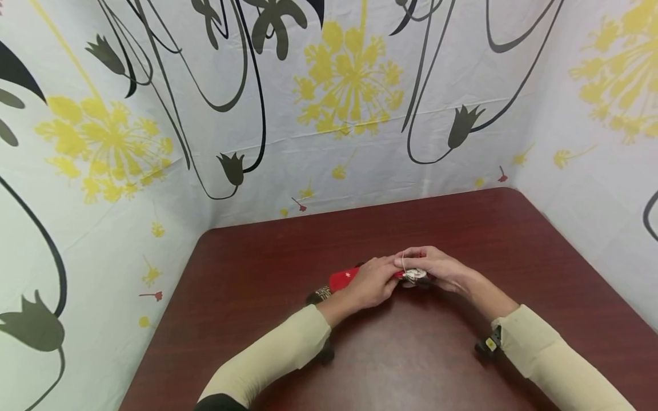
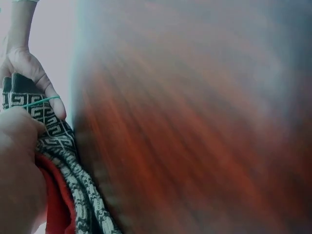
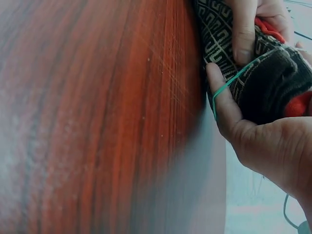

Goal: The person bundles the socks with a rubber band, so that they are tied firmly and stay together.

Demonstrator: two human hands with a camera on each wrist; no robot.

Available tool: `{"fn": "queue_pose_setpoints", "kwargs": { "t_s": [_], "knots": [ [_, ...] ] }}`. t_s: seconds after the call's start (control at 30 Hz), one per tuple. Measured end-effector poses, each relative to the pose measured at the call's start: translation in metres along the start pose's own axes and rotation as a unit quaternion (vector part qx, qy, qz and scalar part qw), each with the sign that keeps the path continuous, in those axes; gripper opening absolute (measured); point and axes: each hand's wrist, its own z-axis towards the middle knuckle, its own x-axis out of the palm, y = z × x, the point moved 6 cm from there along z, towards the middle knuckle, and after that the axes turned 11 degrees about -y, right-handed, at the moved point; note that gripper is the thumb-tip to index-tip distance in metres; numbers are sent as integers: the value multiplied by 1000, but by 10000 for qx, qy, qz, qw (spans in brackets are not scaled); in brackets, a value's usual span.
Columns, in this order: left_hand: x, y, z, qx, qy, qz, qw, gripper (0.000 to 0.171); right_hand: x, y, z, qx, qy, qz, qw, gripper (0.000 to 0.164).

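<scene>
Black-and-white patterned socks [image 3: 219, 24] and a red sock [image 1: 343, 278] lie together in a long bundle on the table. My left hand [image 1: 374, 281] grips the bundle from above, near its right end. At that end is my right hand [image 1: 437, 268], its thumb along the socks and inside a thin green rubber band [image 3: 236, 78]. The band is stretched over the dark sock end in the right wrist view. Both hands nearly meet. The left wrist view shows the patterned socks [image 2: 53, 117] beside my left hand; some of my right fingers are hidden behind the bundle.
The reddish-brown wooden table [image 1: 257, 262] has rounded far corners. White cloth [image 1: 329, 165] with flower prints hangs behind and along both sides. A small dark wrist camera [image 1: 488, 345] sits at the right cuff.
</scene>
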Motion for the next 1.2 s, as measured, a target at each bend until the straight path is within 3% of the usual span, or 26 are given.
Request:
{"fn": "queue_pose_setpoints", "kwargs": {
  "t_s": [0.13,0.2,0.33,0.47,0.8,1.07,1.2],
  "knots": [
    [-3,7,0,-539,-346,13,9979,44,-1,-1,1,-5,-44,-23,10000,44],
    [-5,9,2,-600,-546,58,9967,54,-1,-1,1,-43,-20,-21,10000,44],
    [-12,6,4,-160,-935,313,9950,54,1,1,1,-163,56,-107,9998,43],
    [-16,5,3,99,-1179,530,9916,33,4,2,1,-238,43,-323,9992,43],
    [-17,14,6,-662,-1342,340,9882,31,3,-2,-2,-17,-470,-345,9983,48],
    [-11,19,9,-1455,-1388,106,9795,30,3,-5,-4,239,-658,-302,9971,51],
    [-10,21,9,-1586,-1297,5,9788,28,2,-5,-4,259,-743,-423,9960,48]
  ]
}}
